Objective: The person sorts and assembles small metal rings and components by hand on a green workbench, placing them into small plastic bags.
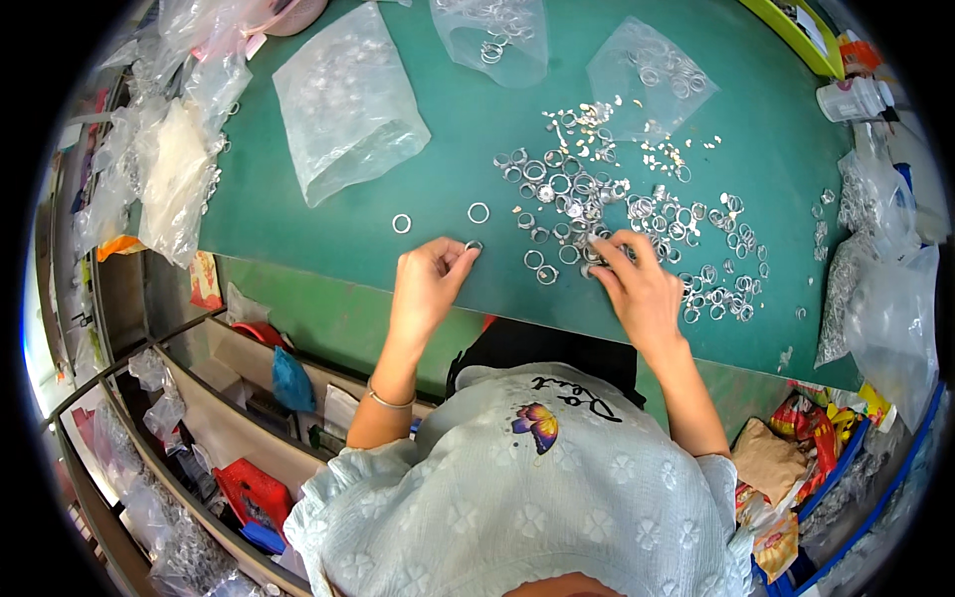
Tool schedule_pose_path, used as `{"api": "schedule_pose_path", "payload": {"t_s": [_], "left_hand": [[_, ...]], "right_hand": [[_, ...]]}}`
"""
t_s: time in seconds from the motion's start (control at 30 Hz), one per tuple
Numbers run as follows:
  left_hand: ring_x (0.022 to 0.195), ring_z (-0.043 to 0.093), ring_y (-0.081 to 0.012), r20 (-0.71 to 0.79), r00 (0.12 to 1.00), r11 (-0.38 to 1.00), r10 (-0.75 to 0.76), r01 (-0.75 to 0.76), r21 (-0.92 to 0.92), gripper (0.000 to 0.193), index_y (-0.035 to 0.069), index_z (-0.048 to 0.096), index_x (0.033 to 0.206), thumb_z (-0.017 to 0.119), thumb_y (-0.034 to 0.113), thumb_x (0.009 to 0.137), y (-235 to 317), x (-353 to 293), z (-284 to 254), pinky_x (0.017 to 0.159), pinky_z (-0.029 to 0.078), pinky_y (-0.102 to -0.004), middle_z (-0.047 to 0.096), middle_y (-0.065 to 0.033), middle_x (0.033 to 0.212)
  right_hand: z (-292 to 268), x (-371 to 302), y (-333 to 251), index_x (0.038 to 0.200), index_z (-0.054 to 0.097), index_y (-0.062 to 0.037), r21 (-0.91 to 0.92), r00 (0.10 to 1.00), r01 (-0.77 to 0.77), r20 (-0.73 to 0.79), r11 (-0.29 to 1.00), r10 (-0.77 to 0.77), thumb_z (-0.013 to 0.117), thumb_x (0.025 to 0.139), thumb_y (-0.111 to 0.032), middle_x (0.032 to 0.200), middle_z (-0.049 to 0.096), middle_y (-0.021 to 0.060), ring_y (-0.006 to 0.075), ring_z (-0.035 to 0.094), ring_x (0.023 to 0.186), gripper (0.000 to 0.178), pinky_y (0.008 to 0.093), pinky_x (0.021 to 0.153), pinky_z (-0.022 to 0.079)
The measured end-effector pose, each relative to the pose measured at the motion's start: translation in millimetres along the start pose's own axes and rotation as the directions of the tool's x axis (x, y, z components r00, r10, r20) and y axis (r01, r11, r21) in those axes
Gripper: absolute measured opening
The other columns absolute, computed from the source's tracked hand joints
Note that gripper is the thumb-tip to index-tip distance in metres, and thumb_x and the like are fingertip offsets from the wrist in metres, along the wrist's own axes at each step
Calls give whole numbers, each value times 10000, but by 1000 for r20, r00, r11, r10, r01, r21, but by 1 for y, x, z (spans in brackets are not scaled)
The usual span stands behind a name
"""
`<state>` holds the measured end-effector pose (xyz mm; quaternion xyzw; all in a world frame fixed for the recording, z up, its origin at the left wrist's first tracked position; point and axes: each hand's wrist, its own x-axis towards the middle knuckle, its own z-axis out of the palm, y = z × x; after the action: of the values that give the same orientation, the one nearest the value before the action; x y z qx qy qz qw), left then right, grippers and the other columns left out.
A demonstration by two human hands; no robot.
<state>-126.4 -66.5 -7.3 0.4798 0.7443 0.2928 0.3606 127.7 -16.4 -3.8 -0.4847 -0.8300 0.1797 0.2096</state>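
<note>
Silvery ring (pixel 474 246), long axis roughly sideways, tight between left fingers (pixel 463 263); right fingers (pixel 616 257) apart at the ring pile (pixel 575 209).

The tabletop (pixel 259 189) is plain deep green, the floor (pixel 378 323) a lighter green. The rings (pixel 559 185) are silvery grey, the chips (pixel 597 114) near them cream and pale yellow. The shirt (pixel 517 488) is pale blue with a white flower pattern, black lettering (pixel 579 396) and a butterfly (pixel 537 426) in orange, yellow and purple. The tray (pixel 789 38) is lime, the bottle (pixel 853 99) white, the pouch (pixel 254 496) red, the paper bag (pixel 771 460) brown, the crumpled bag (pixel 293 380) teal blue
</note>
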Motion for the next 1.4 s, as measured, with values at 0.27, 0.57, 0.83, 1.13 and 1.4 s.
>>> {"api": "schedule_pose_path", "payload": {"t_s": [0.27,0.57,0.83,1.13,1.4], "left_hand": [[536,373,-35,81,991,992,107,-101,-78,75,-26,665,845,691,40,821,7,1,12,471,311,-220,509,21,606],[532,457,-98,-19,970,969,244,-243,30,259,35,634,1062,678,9,808,25,1,34,488,380,-247,589,-49,802],[521,463,-114,199,888,900,415,-369,-231,244,40,641,1040,697,41,802,76,-8,63,484,395,-266,590,-54,813],[487,399,-61,49,971,959,235,-224,-174,83,-2,681,853,707,62,808,60,3,58,457,331,-242,584,-28,626],[481,368,-58,-91,978,981,186,-190,-37,106,-1,689,871,727,43,782,48,20,21,437,305,-246,543,-38,596]], "right_hand": [[-33,-8,33,943,696,-87,216,937,-263,-175,940,302,755,733,-31,917,597,30,139,557,577,225,291,479,425],[-30,-2,36,886,650,-71,183,940,-247,-191,952,281,687,809,-63,1007,605,54,187,574,570,86,303,507,438],[-11,-14,8,980,636,-16,772,915,-363,189,521,357,609,895,-30,903,608,2,24,490,665,90,183,548,376],[-2,38,21,948,670,-106,193,975,-125,-158,973,157,717,784,-116,940,609,29,213,591,556,171,338,481,432],[-15,31,33,840,654,-133,3,987,-138,-81,990,137,704,785,-127,995,606,-17,256,607,572,74,364,487,447]]}}
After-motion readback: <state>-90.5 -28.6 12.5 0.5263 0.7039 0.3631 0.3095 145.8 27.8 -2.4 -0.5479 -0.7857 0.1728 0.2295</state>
